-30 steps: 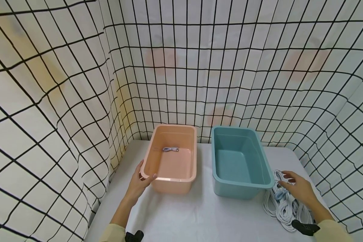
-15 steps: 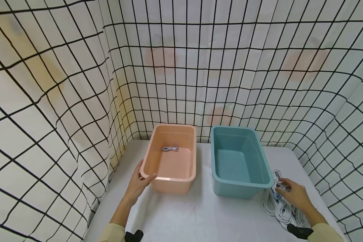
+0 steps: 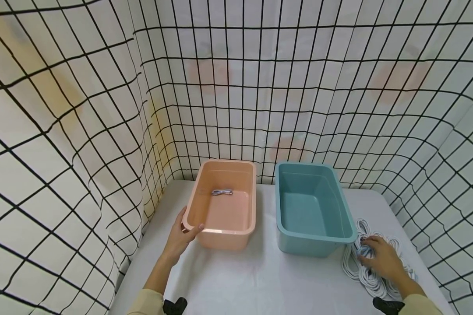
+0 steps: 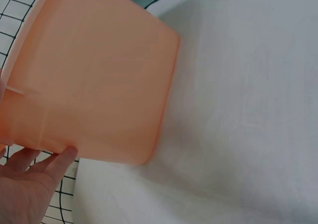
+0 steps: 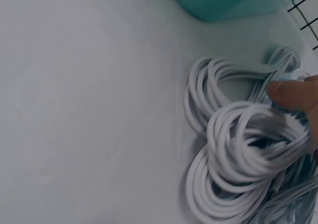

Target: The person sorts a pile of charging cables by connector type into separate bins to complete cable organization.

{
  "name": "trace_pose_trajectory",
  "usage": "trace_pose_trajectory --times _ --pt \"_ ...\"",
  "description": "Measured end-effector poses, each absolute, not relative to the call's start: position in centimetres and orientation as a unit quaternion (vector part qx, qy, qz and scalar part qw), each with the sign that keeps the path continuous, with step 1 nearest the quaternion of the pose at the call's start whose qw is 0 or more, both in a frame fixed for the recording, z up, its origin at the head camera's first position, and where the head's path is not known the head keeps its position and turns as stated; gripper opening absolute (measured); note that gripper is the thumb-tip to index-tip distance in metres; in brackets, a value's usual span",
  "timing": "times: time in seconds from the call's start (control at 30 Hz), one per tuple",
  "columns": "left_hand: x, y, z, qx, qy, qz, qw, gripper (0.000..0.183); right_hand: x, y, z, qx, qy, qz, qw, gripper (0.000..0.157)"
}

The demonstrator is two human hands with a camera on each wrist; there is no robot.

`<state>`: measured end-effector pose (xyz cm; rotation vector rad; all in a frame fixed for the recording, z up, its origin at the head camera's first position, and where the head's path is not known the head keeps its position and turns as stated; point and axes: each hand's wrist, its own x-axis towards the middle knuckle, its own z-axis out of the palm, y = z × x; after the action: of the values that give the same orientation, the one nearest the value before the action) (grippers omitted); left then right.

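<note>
In the head view my left hand point(image 3: 178, 239) grips the near left corner of a peach plastic bin point(image 3: 224, 240), thumb over the rim and fingers along the outer wall. A small bundled cable point(image 3: 222, 192) lies inside that bin. At the right, my right hand point(image 3: 384, 259) reaches into a pile of coiled white cables point(image 3: 368, 280), its curled fingers around a light blue-tied cable bundle point(image 3: 365, 250). The right wrist view shows the thumb point(image 5: 290, 95) pressed against this cable; the other fingers are mostly hidden there.
A teal bin point(image 3: 317, 248) stands right of the peach one, its near right corner close to the cable pile. Black netting point(image 3: 260, 87) over white walls surrounds the white-covered table point(image 3: 260, 284) at the back and sides.
My right hand has moved left and lower into the pile, and its fingers have closed in on the blue-tied cable. The left hand stays at the peach bin's corner.
</note>
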<state>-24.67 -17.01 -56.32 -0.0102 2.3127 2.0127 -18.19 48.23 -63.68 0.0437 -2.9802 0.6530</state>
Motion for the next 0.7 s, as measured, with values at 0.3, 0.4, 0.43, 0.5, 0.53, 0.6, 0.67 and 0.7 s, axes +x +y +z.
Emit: trace_pose_trajectory --times 0.3,0.4,0.43,0.5,0.53,0.6,0.67,0.7 --pt "-24.7 -17.0 -56.3 -0.008 0.748 0.662 0.048 0.099 -17.9 48.7 -64.2 0.022 -0.974 0.208 0.09 0.029" --pt "-24.6 -17.0 -56.3 -0.006 0.75 0.66 0.045 0.098 -17.9 49.0 -64.0 0.025 -0.974 0.204 0.098 0.027" --pt "-24.6 -17.0 -56.3 -0.006 0.75 0.66 0.044 0.098 -18.0 49.1 -63.9 0.028 -0.974 0.203 0.099 0.027" --pt "-24.6 -17.1 -56.2 -0.005 0.75 0.66 0.041 0.098 -18.2 49.2 -63.6 0.034 -0.975 0.193 0.104 0.026" --pt "-24.6 -17.1 -56.2 -0.006 0.751 0.659 0.041 0.098 -18.3 49.2 -63.4 0.034 -0.976 0.188 0.105 0.025" --pt "-24.6 -17.1 -56.2 -0.006 0.75 0.661 0.042 0.099 -18.5 49.1 -63.0 0.038 -0.979 0.17 0.102 0.024" --pt "-24.6 -17.1 -56.3 -0.01 0.75 0.66 0.044 0.099 -18.6 48.9 -62.6 0.046 -0.983 0.146 0.1 0.023" --pt "-24.6 -17.1 -56.3 -0.012 0.75 0.66 0.045 0.099 -18.6 48.9 -62.4 0.053 -0.984 0.138 0.098 0.022"
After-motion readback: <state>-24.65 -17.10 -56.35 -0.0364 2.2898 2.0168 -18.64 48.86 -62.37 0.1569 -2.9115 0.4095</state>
